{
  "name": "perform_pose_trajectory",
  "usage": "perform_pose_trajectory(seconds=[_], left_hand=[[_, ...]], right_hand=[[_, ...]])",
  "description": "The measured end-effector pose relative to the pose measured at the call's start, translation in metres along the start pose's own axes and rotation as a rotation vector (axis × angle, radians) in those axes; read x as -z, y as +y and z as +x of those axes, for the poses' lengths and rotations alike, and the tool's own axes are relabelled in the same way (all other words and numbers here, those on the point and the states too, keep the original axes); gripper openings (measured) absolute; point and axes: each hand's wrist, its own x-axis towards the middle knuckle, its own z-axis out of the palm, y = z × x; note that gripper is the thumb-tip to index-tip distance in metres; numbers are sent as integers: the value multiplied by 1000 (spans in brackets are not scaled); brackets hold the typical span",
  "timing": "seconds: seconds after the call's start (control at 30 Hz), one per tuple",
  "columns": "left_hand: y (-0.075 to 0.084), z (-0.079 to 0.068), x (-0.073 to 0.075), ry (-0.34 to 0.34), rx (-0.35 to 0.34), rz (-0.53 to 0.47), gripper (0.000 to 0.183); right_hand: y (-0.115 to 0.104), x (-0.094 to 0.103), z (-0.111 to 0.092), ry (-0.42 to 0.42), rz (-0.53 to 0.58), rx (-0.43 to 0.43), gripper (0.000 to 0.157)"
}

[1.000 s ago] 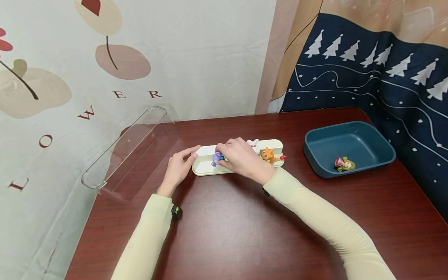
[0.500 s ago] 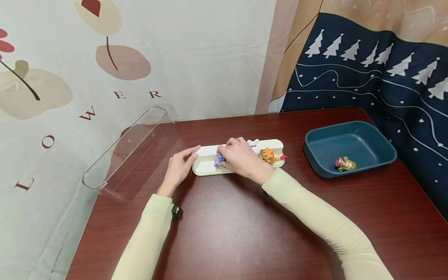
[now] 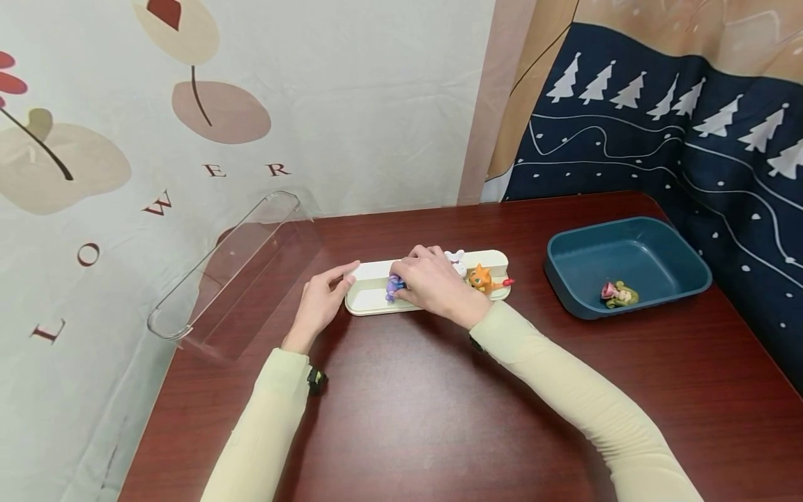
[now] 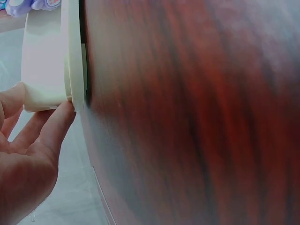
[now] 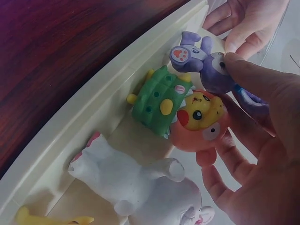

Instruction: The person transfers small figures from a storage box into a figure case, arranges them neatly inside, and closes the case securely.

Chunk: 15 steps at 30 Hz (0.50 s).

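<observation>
My left hand (image 3: 320, 303) grips the left end of a long cream stepped tray (image 3: 366, 305), thumb and fingers at its corners in the left wrist view. Toward the tray's left part, my right hand (image 3: 436, 284) pinches a small purple figurine (image 5: 215, 77) between thumb and fingers. Beside it in the right wrist view is a green figurine (image 5: 157, 103) with an orange head and yellow face, close to my fingers. A white figurine (image 5: 131, 183) follows along the tray. An orange figurine (image 3: 480, 278) with a red tail tip is at the right end. My right hand hides the tray's middle.
A clear plastic cover (image 3: 251, 268) leans against the wall cloth at the left. On the right stands a dark teal bin (image 3: 627, 251) with a green-and-pink figurine (image 3: 620, 295) lying in it. The table (image 3: 401, 404) is dark red wood.
My right hand has shifted slightly right with the purple figurine, which now looks more upright over the tray. The left hand keeps its hold on the tray's end.
</observation>
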Motion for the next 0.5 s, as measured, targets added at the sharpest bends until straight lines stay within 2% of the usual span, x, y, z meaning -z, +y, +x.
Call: perform_pose_trajectory(seconds=[0.5], left_hand=[[0,0,0,3,-6,2,35]], right_hand=[[0,-1,-1,18,-28,4,27]])
